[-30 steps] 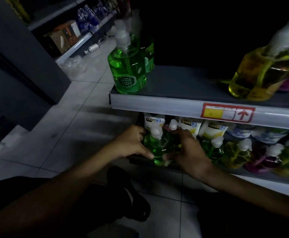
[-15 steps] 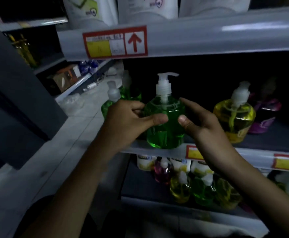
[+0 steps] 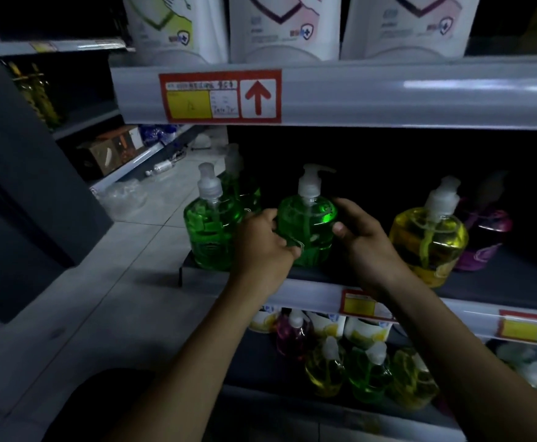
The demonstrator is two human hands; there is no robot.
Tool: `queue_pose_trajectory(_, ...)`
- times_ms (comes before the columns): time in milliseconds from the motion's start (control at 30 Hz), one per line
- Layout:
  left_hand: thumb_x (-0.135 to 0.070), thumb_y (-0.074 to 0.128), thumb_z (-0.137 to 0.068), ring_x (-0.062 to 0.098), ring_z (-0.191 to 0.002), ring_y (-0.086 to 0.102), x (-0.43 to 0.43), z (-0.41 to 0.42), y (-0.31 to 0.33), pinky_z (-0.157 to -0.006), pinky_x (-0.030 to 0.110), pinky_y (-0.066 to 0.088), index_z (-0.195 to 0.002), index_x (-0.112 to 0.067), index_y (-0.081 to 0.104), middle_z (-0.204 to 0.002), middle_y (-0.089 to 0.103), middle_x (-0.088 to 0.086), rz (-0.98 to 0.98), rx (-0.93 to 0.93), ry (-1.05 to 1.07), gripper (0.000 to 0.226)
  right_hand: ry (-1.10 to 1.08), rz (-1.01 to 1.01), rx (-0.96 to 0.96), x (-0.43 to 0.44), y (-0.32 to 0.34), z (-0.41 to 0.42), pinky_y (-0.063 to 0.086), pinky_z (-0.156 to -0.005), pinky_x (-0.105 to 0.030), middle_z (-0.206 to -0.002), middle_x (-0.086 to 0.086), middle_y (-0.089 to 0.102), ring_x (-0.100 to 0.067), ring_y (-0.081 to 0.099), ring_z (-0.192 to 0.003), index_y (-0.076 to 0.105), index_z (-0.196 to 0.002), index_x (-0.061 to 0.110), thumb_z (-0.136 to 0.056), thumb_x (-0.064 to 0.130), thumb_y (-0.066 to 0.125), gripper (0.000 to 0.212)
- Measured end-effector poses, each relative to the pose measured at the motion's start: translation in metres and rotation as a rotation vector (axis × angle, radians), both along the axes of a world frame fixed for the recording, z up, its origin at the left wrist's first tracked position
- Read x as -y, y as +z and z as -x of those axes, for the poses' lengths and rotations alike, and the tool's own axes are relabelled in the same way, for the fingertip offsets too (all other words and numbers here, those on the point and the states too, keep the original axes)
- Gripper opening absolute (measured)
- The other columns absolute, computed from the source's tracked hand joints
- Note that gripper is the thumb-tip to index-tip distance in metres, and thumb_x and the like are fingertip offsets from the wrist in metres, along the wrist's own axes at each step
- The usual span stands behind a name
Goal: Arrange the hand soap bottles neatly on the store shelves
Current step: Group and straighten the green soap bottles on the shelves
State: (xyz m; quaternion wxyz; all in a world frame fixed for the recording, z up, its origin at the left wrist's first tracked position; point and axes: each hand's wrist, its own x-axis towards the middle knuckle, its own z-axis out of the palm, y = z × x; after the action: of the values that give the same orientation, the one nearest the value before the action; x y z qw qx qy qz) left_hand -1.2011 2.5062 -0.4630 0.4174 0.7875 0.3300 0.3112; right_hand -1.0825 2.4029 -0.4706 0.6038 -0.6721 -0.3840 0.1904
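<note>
Standing upright on the middle shelf (image 3: 500, 279), the green soap bottle (image 3: 308, 231) was clasped by the left hand (image 3: 262, 250) and right hand (image 3: 364, 247), fingers curled around its sides, between another green bottle (image 3: 211, 237) close left and a yellow bottle (image 3: 429, 244) right.

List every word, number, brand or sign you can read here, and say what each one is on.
A red up arrow, no words: on the price tag on the upper shelf rail.
Handwriting on that tag: too blurred to read.
Print on the white pouches above: unreadable, only shield emblems.
Label on the middle green soap bottle: too dark to read.
The lower rail tags: blurred.
</note>
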Motion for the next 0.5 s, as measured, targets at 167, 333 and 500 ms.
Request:
queue_pose_trajectory(167, 0.014, 0.055, -0.085, 0.011, -0.101, 0.056, -0.001, 0.011, -0.005, -0.066, 0.009, 0.047, -0.135, -0.014, 0.049, -0.126, 0.055, 0.004, 0.104, 0.083, -0.043, 0.058, -0.091, 0.007, 0.028, 0.003, 0.003, 0.006, 0.056, -0.074, -0.024, -0.121, -0.002, 0.055, -0.013, 0.061, -0.099, 0.042, -0.137, 0.027, -0.088, 0.005, 0.058, 0.056)
queue_pose_trajectory(333, 0.018, 0.043, -0.086, 0.006, -0.114, 0.051, 0.014, 0.018, -0.005, -0.084, 0.008, 0.042, -0.139, -0.017, 0.044, -0.12, 0.053, -0.013, 0.079, 0.077, -0.16, 0.064, -0.092, 0.101, 0.184, 0.001, 0.007, 0.011, 0.049, -0.101, -0.045, -0.13, -0.003, 0.051, -0.02, 0.051, -0.12, 0.035, -0.143, 0.025, -0.083, 0.012, 0.072, 0.071)
queue_pose_trajectory(500, 0.003, 0.054, -0.086, -0.003, -0.077, 0.062, 0.006, 0.052, 0.029, -0.065, 0.009, 0.047, -0.097, -0.018, 0.067, -0.087, 0.068, -0.008, -0.34, 0.264, 0.179, 0.026, -0.019, 0.106, 0.212, 0.003, 0.012, 0.012, 0.05, -0.096, -0.032, -0.12, 0.007, 0.056, -0.01, 0.053, -0.113, 0.036, -0.142, 0.021, -0.079, 0.007, 0.076, 0.077)
